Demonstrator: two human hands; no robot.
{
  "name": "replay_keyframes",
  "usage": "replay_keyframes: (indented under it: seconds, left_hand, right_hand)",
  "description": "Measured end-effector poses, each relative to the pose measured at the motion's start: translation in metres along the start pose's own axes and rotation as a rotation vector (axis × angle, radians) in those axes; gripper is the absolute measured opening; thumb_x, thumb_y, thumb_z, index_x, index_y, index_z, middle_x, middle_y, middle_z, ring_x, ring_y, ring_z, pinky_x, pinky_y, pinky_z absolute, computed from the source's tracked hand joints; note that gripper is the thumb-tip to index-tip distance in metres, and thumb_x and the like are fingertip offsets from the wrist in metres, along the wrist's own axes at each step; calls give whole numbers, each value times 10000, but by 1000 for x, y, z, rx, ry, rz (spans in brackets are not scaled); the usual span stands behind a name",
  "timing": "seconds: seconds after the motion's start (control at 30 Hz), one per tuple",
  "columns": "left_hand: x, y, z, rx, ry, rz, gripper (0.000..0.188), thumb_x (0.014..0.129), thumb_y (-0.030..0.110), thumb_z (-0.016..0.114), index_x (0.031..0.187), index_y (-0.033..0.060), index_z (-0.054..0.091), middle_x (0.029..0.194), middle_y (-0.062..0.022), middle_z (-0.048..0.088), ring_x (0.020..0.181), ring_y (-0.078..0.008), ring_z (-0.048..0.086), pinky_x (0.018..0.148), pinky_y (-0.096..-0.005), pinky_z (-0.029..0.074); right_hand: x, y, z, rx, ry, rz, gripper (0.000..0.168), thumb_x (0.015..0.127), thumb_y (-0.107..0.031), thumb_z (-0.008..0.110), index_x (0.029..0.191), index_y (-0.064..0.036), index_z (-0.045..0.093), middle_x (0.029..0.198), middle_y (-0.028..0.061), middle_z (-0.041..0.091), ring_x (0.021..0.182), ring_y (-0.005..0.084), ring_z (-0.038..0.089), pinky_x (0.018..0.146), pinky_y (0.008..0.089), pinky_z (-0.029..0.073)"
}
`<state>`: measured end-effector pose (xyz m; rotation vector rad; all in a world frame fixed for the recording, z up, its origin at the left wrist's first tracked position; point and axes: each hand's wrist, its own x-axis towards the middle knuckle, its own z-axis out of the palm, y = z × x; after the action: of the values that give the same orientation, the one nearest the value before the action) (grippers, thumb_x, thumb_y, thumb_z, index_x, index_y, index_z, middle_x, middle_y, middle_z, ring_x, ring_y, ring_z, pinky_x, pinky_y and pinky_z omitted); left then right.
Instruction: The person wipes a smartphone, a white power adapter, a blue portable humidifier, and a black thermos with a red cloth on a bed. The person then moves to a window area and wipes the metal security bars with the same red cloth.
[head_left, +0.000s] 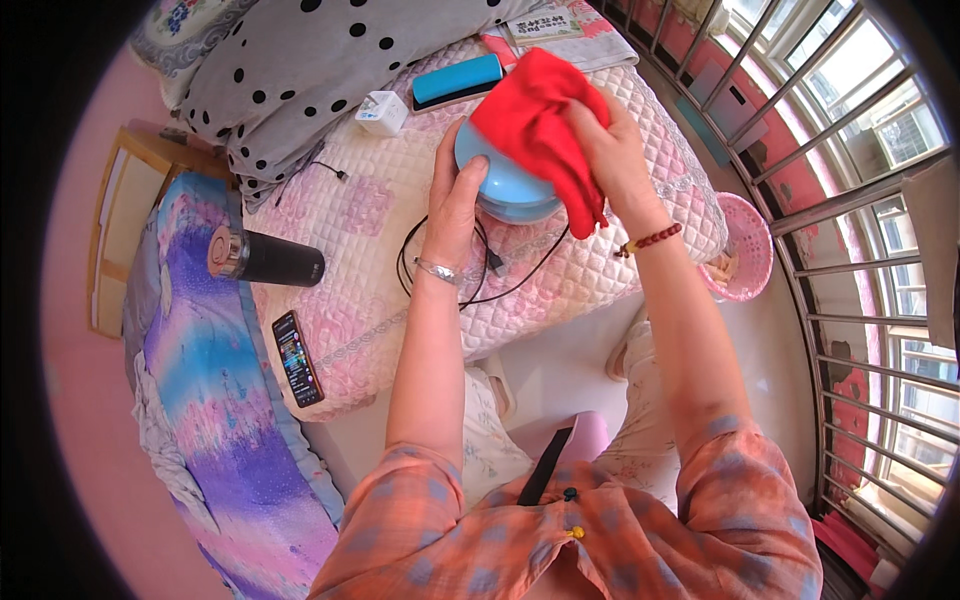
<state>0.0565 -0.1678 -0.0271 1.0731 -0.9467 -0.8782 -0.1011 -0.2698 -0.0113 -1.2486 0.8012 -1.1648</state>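
My left hand (452, 206) grips the side of a round, glossy light-blue container (517, 180), its thumb resting on top. In my right hand (619, 157) is a bunched red cloth (536, 101), pressed against the container's upper right. The cloth hides that part of the container, so I cannot tell its full shape. Both are held above a quilted pink-and-white bedspread (360, 300). Beneath the container, a black cable (517, 295) lies in loops on the quilt.
Left on the quilt are a black vacuum flask (277, 256) and a lit smartphone (298, 360). Farther back are a white plug adapter (382, 114), a blue-and-black case (456, 81) and polka-dot bedding (292, 67). A pink basket (750, 247) stands on the floor near metal window bars (840, 266).
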Motion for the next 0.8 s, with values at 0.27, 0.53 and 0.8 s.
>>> replay_keyframes:
  seconds: [0.27,0.53,0.8]
  left_hand:
    - [-2,-9,-2,76,137,56,575,979,342,444,1452,30,350,1419,-101,447,1293,-199,435,1081,-361,348]
    - [-24,-7,21,243,133,194,830,898,385,674,1472,1,214,1414,-187,373,1273,-270,426,1077,-394,347]
    - [-13,-5,-1,119,74,105,886,872,364,714,1490,1,194,1417,-199,383,1260,-244,450,1060,-364,373]
  right_hand:
    - [-26,16,-21,313,16,492,444,995,-306,538,1357,-53,496,1205,61,625,1033,159,609,879,305,494]
    - [-16,-9,1,198,98,263,382,950,-296,619,1181,8,606,967,26,670,791,92,599,688,253,491]
    - [-20,-50,10,-173,-64,-129,338,909,-300,630,1099,-22,655,1032,108,680,969,240,641,841,375,512]
